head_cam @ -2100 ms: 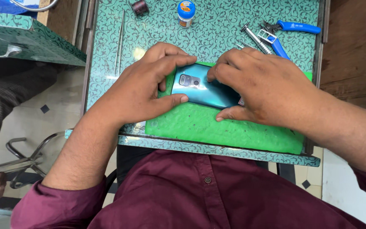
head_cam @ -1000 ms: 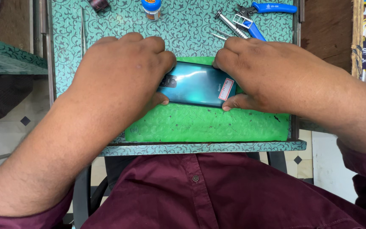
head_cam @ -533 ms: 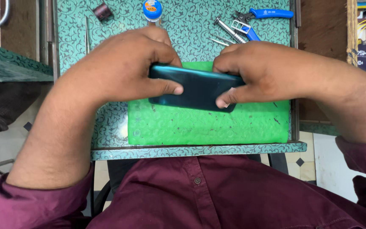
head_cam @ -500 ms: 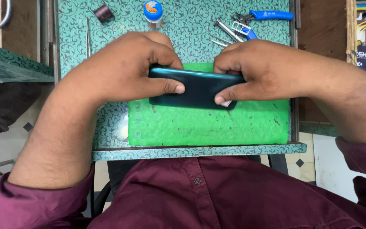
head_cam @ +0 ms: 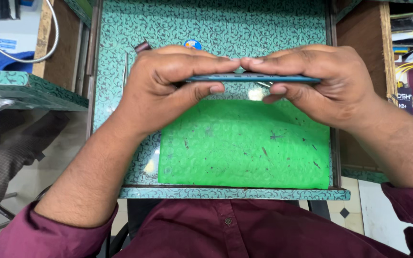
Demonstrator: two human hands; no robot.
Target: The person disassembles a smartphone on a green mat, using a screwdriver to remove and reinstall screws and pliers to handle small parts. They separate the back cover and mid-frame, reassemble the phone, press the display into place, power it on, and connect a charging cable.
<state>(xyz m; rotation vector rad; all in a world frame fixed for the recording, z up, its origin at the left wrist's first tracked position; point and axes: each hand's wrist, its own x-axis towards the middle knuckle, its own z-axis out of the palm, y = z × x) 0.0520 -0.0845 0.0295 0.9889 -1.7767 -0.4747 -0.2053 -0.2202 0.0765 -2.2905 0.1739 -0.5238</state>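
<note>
A teal smartphone (head_cam: 252,78) is held edge-on above the green work mat (head_cam: 244,148), so only its thin side shows. My left hand (head_cam: 168,86) grips the phone's left end, fingers on top and thumb underneath. My right hand (head_cam: 316,81) grips the right end the same way. The fingertips of both hands meet near the middle of the phone. The phone is lifted off the mat.
The mat lies on a small table with a teal patterned top (head_cam: 216,24). Behind my hands sit a small round blue-capped item (head_cam: 193,44), a dark small part (head_cam: 142,46) and a thin metal tool (head_cam: 126,67). A lower patterned shelf (head_cam: 25,91) is at left, cluttered shelves at right.
The phone went from lying flat on the mat, back up, to being raised and turned on edge between both hands. The view has moved closer.
</note>
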